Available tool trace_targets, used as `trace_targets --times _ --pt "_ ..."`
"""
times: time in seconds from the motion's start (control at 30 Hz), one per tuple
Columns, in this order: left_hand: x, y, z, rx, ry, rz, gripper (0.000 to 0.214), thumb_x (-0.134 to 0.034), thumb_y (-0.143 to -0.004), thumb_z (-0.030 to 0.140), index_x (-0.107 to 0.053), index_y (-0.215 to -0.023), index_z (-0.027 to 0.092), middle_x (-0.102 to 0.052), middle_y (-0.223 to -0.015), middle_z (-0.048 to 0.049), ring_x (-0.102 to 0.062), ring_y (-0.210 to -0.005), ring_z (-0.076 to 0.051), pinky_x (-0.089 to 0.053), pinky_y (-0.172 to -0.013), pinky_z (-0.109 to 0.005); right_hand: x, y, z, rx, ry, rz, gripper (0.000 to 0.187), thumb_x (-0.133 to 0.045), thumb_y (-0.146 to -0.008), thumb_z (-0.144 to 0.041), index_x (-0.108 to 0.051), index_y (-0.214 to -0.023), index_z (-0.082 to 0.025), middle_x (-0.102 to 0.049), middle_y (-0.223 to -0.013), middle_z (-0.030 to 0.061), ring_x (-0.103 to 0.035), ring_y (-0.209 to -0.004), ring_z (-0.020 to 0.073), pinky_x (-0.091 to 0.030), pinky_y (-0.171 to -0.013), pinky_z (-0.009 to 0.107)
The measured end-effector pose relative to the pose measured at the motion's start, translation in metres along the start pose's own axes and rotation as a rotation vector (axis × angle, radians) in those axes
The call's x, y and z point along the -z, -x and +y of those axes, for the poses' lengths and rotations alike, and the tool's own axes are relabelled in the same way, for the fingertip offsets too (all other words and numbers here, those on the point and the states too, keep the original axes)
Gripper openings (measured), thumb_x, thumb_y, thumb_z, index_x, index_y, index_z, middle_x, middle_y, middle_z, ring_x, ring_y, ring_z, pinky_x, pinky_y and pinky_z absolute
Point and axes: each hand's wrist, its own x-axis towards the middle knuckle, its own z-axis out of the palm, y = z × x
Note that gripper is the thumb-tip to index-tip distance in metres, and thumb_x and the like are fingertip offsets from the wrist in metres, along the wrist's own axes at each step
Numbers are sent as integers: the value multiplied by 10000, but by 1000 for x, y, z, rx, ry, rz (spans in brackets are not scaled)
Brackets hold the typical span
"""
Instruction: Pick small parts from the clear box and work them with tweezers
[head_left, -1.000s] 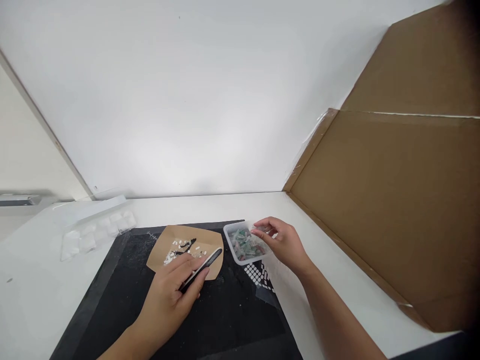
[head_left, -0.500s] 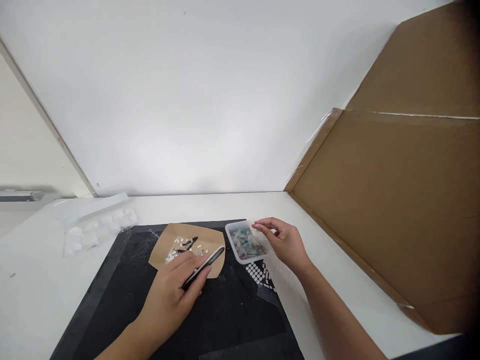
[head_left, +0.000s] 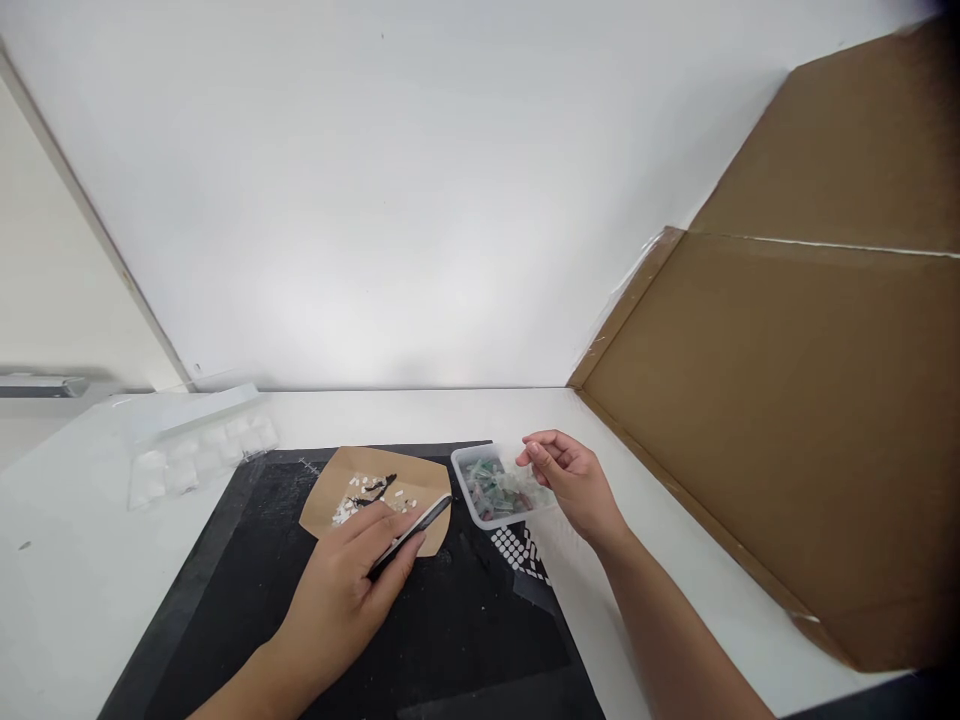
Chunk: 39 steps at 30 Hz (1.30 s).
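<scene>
My left hand (head_left: 356,580) is closed around a slim black object with a pale edge (head_left: 411,535), held slantwise over the near right part of a brown card tray (head_left: 427,475). Small white pieces (head_left: 343,510) and some black scraps (head_left: 386,487) lie in that tray. At the right edge of a clear plastic tub (head_left: 480,523), my right hand (head_left: 574,480) hovers with thumb and fingertips pinched together. What they hold, if anything, is too faint to make out. Greenish, clear and reddish bits (head_left: 491,490) fill the tub.
Under the tray and tub lies a black mat (head_left: 465,640). White dot stickers (head_left: 511,548) are on its right edge. A clear plastic compartment tray (head_left: 199,455) stands at the back left. Cardboard panels (head_left: 780,400) rise on the right, a white wall (head_left: 420,200) behind.
My right hand has shifted slightly right, away from the tub's middle, with its fingers still pinched. My left hand and the black object have stayed nearly in place.
</scene>
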Motion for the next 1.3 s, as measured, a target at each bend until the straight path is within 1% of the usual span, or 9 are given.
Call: trace_targets --times 0.17,0.33,0.4,0.5,0.63,0.83,0.97,1.13,1.3 --pt "-1 2 -1 9 18 -14 227 -598 -1012 171 -702 -1208 219 -660 -837 -23 -670 -737 -151 -535 -690 -248 -1 0 4 -76 -153 11 336 -833 -807 -513 -718 -886 -207 -773 -852 69 -547 -590 110 -461 -541 245" --pt "-1 3 1 -12 13 19 213 -593 -1014 179 -708 -1191 203 -691 -909 -55 -676 -834 -176 -543 -764 -279 -4 12 -10 -103 -73 -267 264 -841 -823 -429 -782 -942 -201 -787 -1025 107 -734 -853 201 -588 -707 295" --pt "-1 4 3 9 11 15 207 -578 -1021 189 -718 -1172 205 -696 -903 -57 -672 -816 -174 -541 -751 -279 -9 17 -14 -87 -74 -309 243 -831 -831 -423 -784 -944 -213 -771 -1093 100 -753 -892 221 -617 -739 326" --pt "1 3 5 48 30 12 208 -561 -1030 229 -736 -1139 206 -708 -910 -63 -685 -842 -188 -553 -790 -301 -21 23 -12 -39 -65 -323 216 -829 -828 -414 -762 -866 -213 -734 -1037 64 -756 -777 199 -615 -635 308" --pt "3 1 9 267 189 -25 212 -570 -1024 311 -755 -1068 216 -693 -807 -12 -669 -590 -122 -555 -619 -239 -38 26 -6 29 -44 -343 244 -832 -822 -410 -706 -824 -202 -649 -836 9 -685 -599 145 -482 -438 230" --pt "1 -3 10 588 504 -78 289 -621 -969 428 -748 -1053 183 -639 -692 17 -615 -456 -100 -466 -364 -160 -65 34 -31 143 -105 -301 200 -707 -944 -409 -608 -944 -235 -616 -730 -25 -628 -545 126 -501 -445 235" --pt "-5 0 7 608 563 -63 289 -630 -961 424 -751 -1059 180 -675 -810 -10 -613 -467 -81 -459 -353 -145 -83 38 -45 267 -11 -349 179 -707 -949 -361 -607 -902 -220 -647 -895 22 -699 -635 141 -506 -458 233" --pt "-8 5 9 598 527 9 301 -619 -979 410 -735 -1165 203 -678 -816 -7 -635 -480 -88 -464 -358 -142 -99 43 -30 475 54 -114 113 -703 -957 -291 -616 -909 -237 -620 -830 -1 -657 -625 129 -558 -567 285" --pt "-5 6 14 554 484 14 271 -603 -1001 402 -747 -1155 232 -662 -836 -2 -643 -494 -83 -474 -379 -149 -104 52 -21 624 215 -82 129 -715 -940 -211 -632 -847 -246 -669 -868 31 -666 -699 163 -568 -601 318"
